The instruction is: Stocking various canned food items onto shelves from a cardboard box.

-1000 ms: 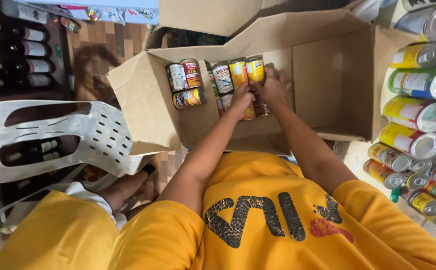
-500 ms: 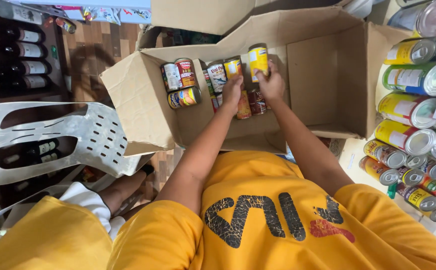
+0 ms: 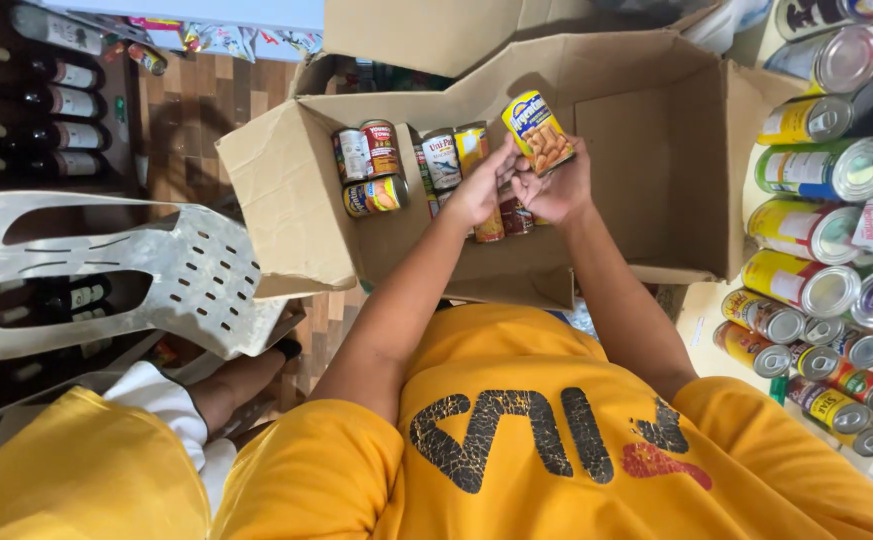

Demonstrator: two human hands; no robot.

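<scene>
a big brown cardboard box lies open, with soft bent flaps and flat dull walls. inside it, on the left, stand and lie round metal cans with bright paper labels in red, white and yellow. both hands are up in the middle of the box. the right hand has its grip closed on a yellow can, with the fingers wrapped around the lower part. the left hand is just beside it, with its fingertips touching the can's lower end; its grip is loose and partly open, and it holds nothing by itself. the yellow can is a smooth short tube with a shiny label. it is tilted, so its long way runs from the hands up and to the left, and its top end points toward the back wall of the box. it is in the air, above the other cans. on the right, many more shiny cans lie on their sides on a pale desk. a white plastic chair with small holes is on the left.
</scene>
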